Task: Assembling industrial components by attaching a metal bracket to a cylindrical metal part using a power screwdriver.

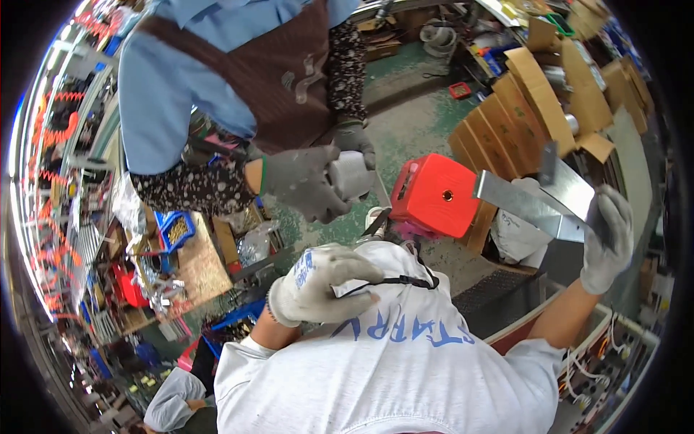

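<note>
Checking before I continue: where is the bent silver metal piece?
In the head view, the bent silver metal piece is right of centre, held in the person's pale-gloved right hand, with the red plastic stool to its left.

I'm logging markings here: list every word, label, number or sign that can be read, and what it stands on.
Wearer's white shirt: large blue lettering, wording not copied.
Wearer's left glove: blue print, too blurred to read.
Co-worker's brown apron: pale marks, too small to read.
White sack: dark print, too small to read.
</note>
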### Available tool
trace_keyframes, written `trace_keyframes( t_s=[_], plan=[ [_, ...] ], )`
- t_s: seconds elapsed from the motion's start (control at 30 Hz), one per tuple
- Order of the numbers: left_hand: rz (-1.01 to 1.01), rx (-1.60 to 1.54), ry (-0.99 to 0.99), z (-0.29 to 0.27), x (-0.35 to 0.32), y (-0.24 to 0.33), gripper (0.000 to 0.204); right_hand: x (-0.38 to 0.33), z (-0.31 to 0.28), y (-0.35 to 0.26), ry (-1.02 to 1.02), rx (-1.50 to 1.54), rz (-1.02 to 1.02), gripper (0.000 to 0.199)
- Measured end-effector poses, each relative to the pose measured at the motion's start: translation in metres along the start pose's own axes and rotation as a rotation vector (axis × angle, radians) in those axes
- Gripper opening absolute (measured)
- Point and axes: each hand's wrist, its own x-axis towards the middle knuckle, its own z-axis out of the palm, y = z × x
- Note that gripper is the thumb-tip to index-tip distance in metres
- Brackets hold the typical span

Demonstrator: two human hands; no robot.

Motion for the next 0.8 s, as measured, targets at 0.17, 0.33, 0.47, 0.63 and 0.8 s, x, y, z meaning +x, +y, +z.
trace_keyframes(
  t_s=[0.17, 0.33, 0.47, 0.63, 0.8],
  plan=[
    [-0.381, -0.287, 0.623, 0.058, -0.067, -0.054, 0.011, -0.030, 0.017, 0.028, 0.295, -0.037, -0.034, 0.037],
    [-0.373, -0.549, 0.969, 0.093, -0.032, -0.124, 0.042, -0.034, 0.025, 0.041, 0.525, 0.349, 0.197, 0.032],
    [-0.095, -0.135, 0.983, 0.070, 0.028, -0.130, 0.059, -0.044, 0.034, 0.045, 0.504, 0.483, 0.243, 0.021],
    [0.033, 0.224, 0.710, 0.044, 0.079, -0.126, 0.060, -0.051, 0.022, 0.053, 0.510, 0.210, 0.180, 0.024],
    [-0.091, -0.150, 0.286, 0.025, 0.123, -0.162, 0.070, -0.056, 0.000, 0.057, 0.470, 0.173, 0.189, 0.029]
  ],
)
